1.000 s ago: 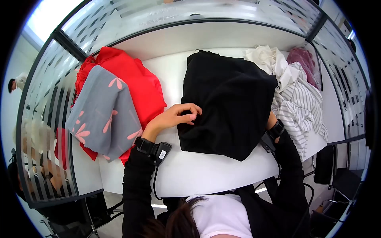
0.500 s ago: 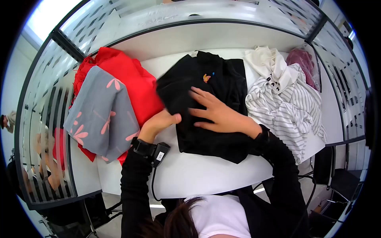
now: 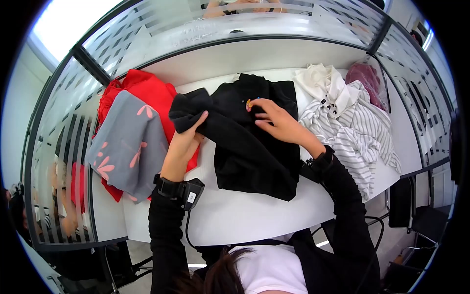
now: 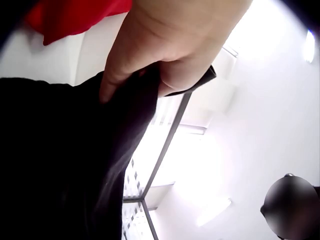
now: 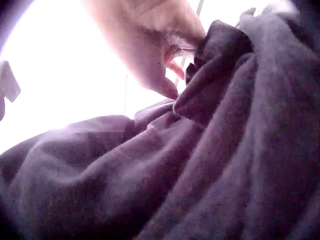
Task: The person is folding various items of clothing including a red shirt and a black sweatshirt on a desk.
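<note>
A black garment (image 3: 254,157) with a small coloured print lies mid-table, its left part lifted and bunched. The left hand (image 3: 182,144) grips that raised part, thumb on the near side and fingers behind the cloth; in the left wrist view the hand (image 4: 170,40) pinches the dark fabric (image 4: 60,150). Over the garment's upper right, beside the print, is the right hand (image 3: 284,125), fingers bent loosely. The right wrist view has this hand (image 5: 150,40) at the folds of the cloth (image 5: 225,150), some fingertips hidden; whether it grips any is unclear.
Left on the white table (image 3: 245,220) lie a red cloth (image 3: 147,85) and a grey cloth with pink flowers (image 3: 125,142). At right are a white garment (image 3: 320,85), a striped garment (image 3: 357,137) and a mauve bundle (image 3: 364,81). Partition panels surround the table.
The left hand has moved up and left, raising the garment's left part. From the right side, the right hand has come over the cloth, then up near the print, which was covered earlier.
</note>
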Demonstrator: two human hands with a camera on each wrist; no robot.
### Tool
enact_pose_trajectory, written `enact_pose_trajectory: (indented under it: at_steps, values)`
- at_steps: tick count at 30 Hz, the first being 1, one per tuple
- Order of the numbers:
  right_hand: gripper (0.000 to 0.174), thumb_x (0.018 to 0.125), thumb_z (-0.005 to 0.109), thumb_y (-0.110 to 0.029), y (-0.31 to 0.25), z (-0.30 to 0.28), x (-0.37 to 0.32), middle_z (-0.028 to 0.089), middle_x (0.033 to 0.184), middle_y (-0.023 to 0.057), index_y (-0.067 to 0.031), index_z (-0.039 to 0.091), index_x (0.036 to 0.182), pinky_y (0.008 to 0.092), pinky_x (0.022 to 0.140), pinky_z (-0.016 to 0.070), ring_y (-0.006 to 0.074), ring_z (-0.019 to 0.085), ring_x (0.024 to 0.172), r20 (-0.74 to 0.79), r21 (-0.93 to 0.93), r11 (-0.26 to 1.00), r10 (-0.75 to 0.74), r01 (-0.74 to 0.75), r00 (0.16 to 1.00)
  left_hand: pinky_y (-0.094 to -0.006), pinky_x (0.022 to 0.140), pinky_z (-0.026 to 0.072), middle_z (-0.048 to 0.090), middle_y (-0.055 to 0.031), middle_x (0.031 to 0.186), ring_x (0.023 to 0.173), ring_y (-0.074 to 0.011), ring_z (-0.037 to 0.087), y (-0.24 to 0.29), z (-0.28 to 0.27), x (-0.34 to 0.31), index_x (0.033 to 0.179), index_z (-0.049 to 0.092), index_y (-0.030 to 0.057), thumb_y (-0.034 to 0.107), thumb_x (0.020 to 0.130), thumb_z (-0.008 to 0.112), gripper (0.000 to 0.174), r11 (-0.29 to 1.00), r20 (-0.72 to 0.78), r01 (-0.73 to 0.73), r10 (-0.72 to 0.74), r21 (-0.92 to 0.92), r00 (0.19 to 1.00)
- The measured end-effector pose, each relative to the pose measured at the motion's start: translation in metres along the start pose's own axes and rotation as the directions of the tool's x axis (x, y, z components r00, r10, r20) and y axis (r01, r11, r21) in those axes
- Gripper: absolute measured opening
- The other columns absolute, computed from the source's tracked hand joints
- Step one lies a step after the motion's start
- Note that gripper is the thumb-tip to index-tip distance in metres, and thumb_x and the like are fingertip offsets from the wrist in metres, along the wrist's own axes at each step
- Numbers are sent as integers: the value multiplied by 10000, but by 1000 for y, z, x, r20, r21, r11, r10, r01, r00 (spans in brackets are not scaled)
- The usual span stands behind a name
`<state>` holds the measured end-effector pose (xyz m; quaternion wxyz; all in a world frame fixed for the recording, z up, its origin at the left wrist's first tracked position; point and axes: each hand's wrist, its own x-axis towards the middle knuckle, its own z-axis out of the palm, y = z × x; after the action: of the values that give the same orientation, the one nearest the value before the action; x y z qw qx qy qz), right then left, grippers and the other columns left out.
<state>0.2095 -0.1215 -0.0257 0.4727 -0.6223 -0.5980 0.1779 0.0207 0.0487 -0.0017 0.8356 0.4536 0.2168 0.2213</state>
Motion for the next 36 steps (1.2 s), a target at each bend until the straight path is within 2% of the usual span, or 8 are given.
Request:
enact_pose_trajectory:
  at_steps: [2,8,14,16,18,22,26,36]
  values:
    - [598,766,610,-51,-8,-9,-1,349,1249,182,-113,314,1282,346,788,472,278,520,981,-71,-92,950,292,-297,954,-298,798,441,569,-31,989,911,-150,553,1,20,-13,1087,522,65,41,793,623,312,996,21,-65,67,-68,998]
    - [843,678,649,0,-39,-17,-2,271,1301,212,-191,203,1367,382,863,421,378,433,1083,-120,-464,879,-188,112,975,-281,952,333,507,-95,1196,1110,-177,456,-15,53,-61,1225,424,-16,57,796,604,471,812,560,-346,28,471,828]
    - [282,580,642,-22,-43,-14,-4,426,1167,113,-100,574,842,358,818,392,310,463,1005,-204,-677,730,-305,91,930,-293,908,362,525,-135,1137,1019,-213,489,-29,36,-73,1205,431,-24,105,744,661,531,653,799,-566,-104,504,592]
    - [187,579,628,-22,-41,-22,-6,473,1088,85,-90,560,739,346,772,388,280,480,940,-205,-718,694,-273,45,940,-301,887,383,542,-140,1103,1002,-234,513,-11,38,-71,1152,482,-34,142,725,690,507,189,961,-954,101,234,256]
    - [162,554,596,12,-35,-31,-5,501,1011,50,-85,533,668,337,724,383,249,480,870,-279,-736,676,-333,22,901,-291,914,373,554,-153,1108,1045,-266,522,18,51,-82,1147,494,-49,210,709,719,556,576,869,-725,51,376,491]
    - [201,551,580,35,-32,-51,-3,517,830,47,-64,514,713,321,672,391,240,493,775,-308,-738,673,-404,52,861,-299,828,426,583,-102,978,903,-189,554,50,40,-86,1078,520,-34,93,644,756,510,226,745,-838,384,497,546]
    - [196,630,563,22,-29,-62,-4,474,618,106,-37,450,779,365,589,401,313,505,639,-391,-598,796,-184,-97,902,-296,849,450,597,-92,989,913,-198,578,60,35,-86,1114,515,-18,-81,619,675,523,767,123,-569,560,296,819]
    - [266,746,635,-157,-33,-71,-5,523,613,150,-69,457,924,357,535,387,319,533,574,-219,-484,875,-121,-1,968,-277,782,477,599,-63,957,861,-173,575,82,-38,-43,1019,580,29,-12,734,667,300,718,-271,-560,684,413,678]
